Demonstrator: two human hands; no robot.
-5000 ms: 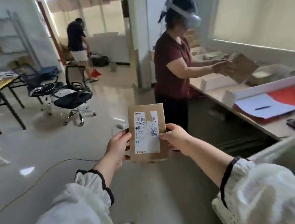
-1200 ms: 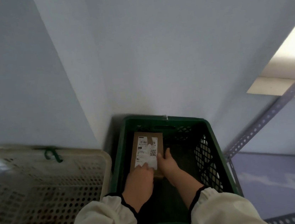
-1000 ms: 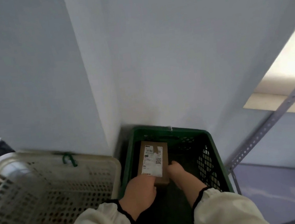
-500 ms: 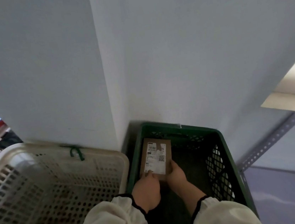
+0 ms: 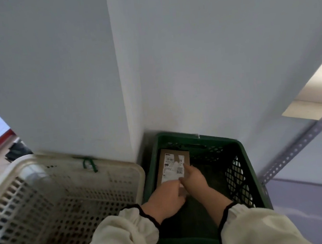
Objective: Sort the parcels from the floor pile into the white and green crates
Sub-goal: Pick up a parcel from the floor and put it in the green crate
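Parcel (image 5: 171, 165) lies label-up at far left in green crate (image 5: 216, 139), long axis pointing away from both hands: left hand (image 5: 165, 199) grips its near end, right hand (image 5: 195, 179) rests straight fingers on it.

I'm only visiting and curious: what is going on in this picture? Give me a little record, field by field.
parcel: brown, white label facing up, inside the green crate by its left wall
green crate: in the wall corner, mesh sides
white crate: perforated, right beside the green one, on its left
left hand: fingers curled on the parcel's near end
right hand: one finger stretched across the label
stage: parcel down in the crate, hands not yet off it
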